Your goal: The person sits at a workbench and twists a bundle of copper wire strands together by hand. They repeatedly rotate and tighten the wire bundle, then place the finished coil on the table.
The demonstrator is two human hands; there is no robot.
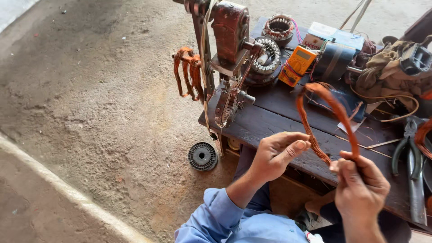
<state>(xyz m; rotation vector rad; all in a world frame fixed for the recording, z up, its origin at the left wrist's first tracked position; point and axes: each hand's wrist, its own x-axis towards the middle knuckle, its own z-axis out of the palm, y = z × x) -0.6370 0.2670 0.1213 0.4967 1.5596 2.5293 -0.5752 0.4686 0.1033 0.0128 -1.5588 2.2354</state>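
My left hand [276, 155] and my right hand [360, 182] both hold a loop of copper winding wire [328, 112] above the front edge of a dark wooden bench [274, 121]. The left thumb and forefinger pinch the loop's left strand. The right hand grips the right strand lower down, fingers curled around it. The loop arches up between the hands. A blue sleeve covers my left forearm.
A rusty hand-cranked winding machine [229, 49] stands at the bench's left end, with more copper coils [188, 72] hanging off it. Two motor stators [270, 56], an orange multimeter [297, 65], a motor, rags and pliers [411, 148] lie on the bench. A black spool [202, 156] lies on the dirt floor.
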